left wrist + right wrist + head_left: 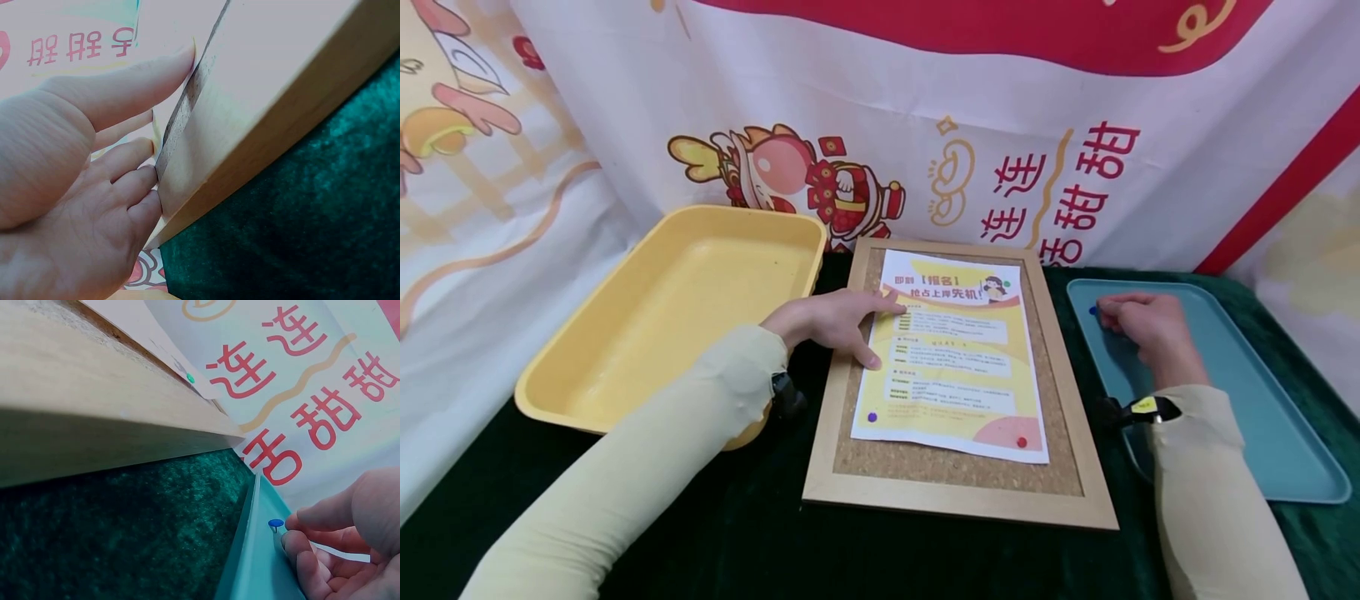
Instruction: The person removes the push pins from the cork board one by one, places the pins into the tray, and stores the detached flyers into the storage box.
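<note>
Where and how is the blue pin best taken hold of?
Probably by the rim of its head, pinched from the right, where the right grip is. In the right-wrist view the blue pin sits head-up, the head much wider than the thin stem below.

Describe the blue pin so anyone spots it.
Find the blue tray right of the corkboard. Near its far left corner, the right hand has the blue pin at its fingertips. Its head is blue, unlike the paper's purple pin and red pin.

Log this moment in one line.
left hand: on poster, left side; right hand: blue pushpin at fingertips, over blue tray; poster: on corkboard, purple pushpin lower left, red pushpin lower right
</note>
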The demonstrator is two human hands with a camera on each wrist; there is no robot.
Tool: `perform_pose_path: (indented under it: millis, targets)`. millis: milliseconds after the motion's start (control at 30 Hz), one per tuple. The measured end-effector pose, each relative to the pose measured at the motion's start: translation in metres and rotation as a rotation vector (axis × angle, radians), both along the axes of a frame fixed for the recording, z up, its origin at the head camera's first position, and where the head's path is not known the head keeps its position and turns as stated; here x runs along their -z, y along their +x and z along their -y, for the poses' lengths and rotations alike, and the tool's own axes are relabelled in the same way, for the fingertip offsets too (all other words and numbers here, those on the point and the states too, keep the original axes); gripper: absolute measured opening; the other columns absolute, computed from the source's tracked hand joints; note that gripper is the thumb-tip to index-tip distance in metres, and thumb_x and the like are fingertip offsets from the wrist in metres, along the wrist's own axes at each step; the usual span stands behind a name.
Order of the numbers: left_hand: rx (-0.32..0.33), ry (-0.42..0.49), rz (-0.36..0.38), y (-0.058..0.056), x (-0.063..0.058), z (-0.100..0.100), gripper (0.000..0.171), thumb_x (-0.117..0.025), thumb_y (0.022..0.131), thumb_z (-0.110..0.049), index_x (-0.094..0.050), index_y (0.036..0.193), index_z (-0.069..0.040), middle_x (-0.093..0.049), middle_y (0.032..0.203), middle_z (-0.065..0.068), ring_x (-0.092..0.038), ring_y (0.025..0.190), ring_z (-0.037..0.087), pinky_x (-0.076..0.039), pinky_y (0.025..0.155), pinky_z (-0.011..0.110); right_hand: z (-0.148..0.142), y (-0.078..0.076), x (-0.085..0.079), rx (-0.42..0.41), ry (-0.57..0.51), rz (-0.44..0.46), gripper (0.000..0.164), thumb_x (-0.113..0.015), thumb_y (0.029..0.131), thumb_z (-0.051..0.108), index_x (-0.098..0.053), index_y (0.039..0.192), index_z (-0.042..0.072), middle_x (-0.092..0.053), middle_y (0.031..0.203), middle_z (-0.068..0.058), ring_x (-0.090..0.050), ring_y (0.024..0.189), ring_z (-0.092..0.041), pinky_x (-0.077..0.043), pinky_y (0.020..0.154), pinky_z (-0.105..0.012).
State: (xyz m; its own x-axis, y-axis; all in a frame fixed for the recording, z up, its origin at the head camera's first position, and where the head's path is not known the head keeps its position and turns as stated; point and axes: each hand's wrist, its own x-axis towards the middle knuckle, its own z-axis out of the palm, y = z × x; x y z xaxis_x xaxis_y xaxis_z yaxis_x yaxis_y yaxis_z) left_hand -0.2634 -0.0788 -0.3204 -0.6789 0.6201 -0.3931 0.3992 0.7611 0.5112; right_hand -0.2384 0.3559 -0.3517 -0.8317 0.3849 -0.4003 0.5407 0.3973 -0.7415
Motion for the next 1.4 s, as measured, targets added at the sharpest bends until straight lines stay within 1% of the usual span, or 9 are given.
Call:
perform_pose_path:
  millis: [167, 267, 433, 600, 867, 1000, 1100, 1200, 1400]
  targets:
    - [0.002, -0.007, -0.005, 0.0, 0.001, 0.0, 0.091, -0.085, 0.092, -0.026, -0.035, 0.168, -0.025, -0.027, 0.176, 0.009, -0.039, 0.144, 0.027, -0.028, 0.128, 0.048, 0.0, 0.001, 0.0, 0.003, -0.012, 0.001, 0.052, -0.055, 0.11, 0.043, -0.057, 0.152, 0.012, -0.06, 0.125, -0.005, -0.046, 0.121, -0.027, -0.035, 0.118, -0.069]
    - [0.004, -0.011, -0.009, 0.0, 0.001, 0.0, 0.091, -0.085, 0.092, -0.026, -0.035, 0.168, -0.025, -0.026, 0.177, 0.008, -0.039, 0.144, 0.027, -0.028, 0.128, 0.048, 0.0, 0.0, 0.0, 0.011, -0.022, 0.012, 0.054, -0.055, 0.109, 0.045, -0.056, 0.153, 0.014, -0.059, 0.129, -0.005, -0.045, 0.123, -0.027, -0.033, 0.119, -0.071]
    - [0.006, -0.008, -0.006, -0.001, 0.002, 0.0, 0.091, -0.085, 0.092, -0.026, -0.035, 0.168, -0.025, -0.024, 0.178, 0.007, -0.039, 0.146, 0.027, -0.027, 0.129, 0.048, 0.0, -0.003, 0.0, 0.023, -0.022, 0.016, 0.057, -0.055, 0.109, 0.048, -0.054, 0.156, 0.015, -0.056, 0.138, -0.008, -0.045, 0.125, -0.027, -0.033, 0.12, -0.069]
    - [0.008, -0.004, -0.005, -0.001, 0.002, 0.0, 0.091, -0.085, 0.092, -0.026, -0.035, 0.168, -0.025, -0.024, 0.178, 0.007, -0.039, 0.145, 0.027, -0.027, 0.129, 0.048, 0.0, -0.003, 0.0, 0.019, -0.017, 0.012, 0.058, -0.056, 0.109, 0.048, -0.054, 0.157, 0.015, -0.056, 0.141, -0.009, -0.046, 0.125, -0.027, -0.034, 0.12, -0.068]
    - [0.004, -0.006, -0.007, 0.0, 0.001, 0.0, 0.09, -0.084, 0.093, -0.026, -0.035, 0.168, -0.024, -0.025, 0.178, 0.008, -0.038, 0.146, 0.027, -0.027, 0.129, 0.048, 0.002, -0.003, -0.003, 0.013, -0.027, 0.011, 0.06, -0.056, 0.108, 0.05, -0.052, 0.157, 0.016, -0.059, 0.135, -0.006, -0.049, 0.12, -0.024, -0.038, 0.117, -0.059]
    - [-0.001, -0.004, -0.011, 0.0, -0.001, 0.002, 0.089, -0.084, 0.093, -0.027, -0.035, 0.168, -0.024, -0.026, 0.177, 0.009, -0.038, 0.146, 0.028, -0.026, 0.129, 0.05, 0.006, -0.005, -0.006, 0.005, -0.015, -0.008, 0.061, -0.057, 0.107, 0.051, -0.053, 0.157, 0.016, -0.061, 0.131, -0.003, -0.052, 0.118, -0.021, -0.045, 0.107, -0.042]
    - [-0.003, -0.001, -0.009, -0.001, -0.002, 0.003, 0.089, -0.084, 0.093, -0.027, -0.035, 0.168, -0.024, -0.027, 0.176, 0.011, -0.039, 0.145, 0.028, -0.027, 0.129, 0.05, 0.013, -0.006, -0.007, -0.024, 0.01, -0.042, 0.06, -0.057, 0.107, 0.05, -0.054, 0.156, 0.015, -0.063, 0.133, -0.003, -0.055, 0.117, -0.02, -0.047, 0.097, -0.031]
    - [-0.001, 0.001, -0.006, -0.001, -0.002, 0.004, 0.089, -0.084, 0.093, -0.027, -0.034, 0.168, -0.023, -0.024, 0.177, 0.01, -0.038, 0.146, 0.028, -0.026, 0.129, 0.05, 0.02, -0.005, -0.007, -0.048, 0.041, -0.08, 0.058, -0.057, 0.108, 0.047, -0.056, 0.154, 0.012, -0.062, 0.138, -0.007, -0.058, 0.115, -0.02, -0.049, 0.093, -0.029]
    - [0.011, 0.003, 0.0, 0.0, 0.0, 0.001, 0.09, -0.084, 0.093, -0.026, -0.034, 0.168, -0.023, -0.022, 0.178, 0.009, -0.037, 0.147, 0.028, -0.026, 0.129, 0.049, 0.035, -0.005, -0.008, -0.05, 0.066, -0.161, 0.054, -0.061, 0.107, 0.044, -0.06, 0.15, 0.011, -0.06, 0.144, -0.012, -0.06, 0.118, -0.022, -0.05, 0.093, -0.028]
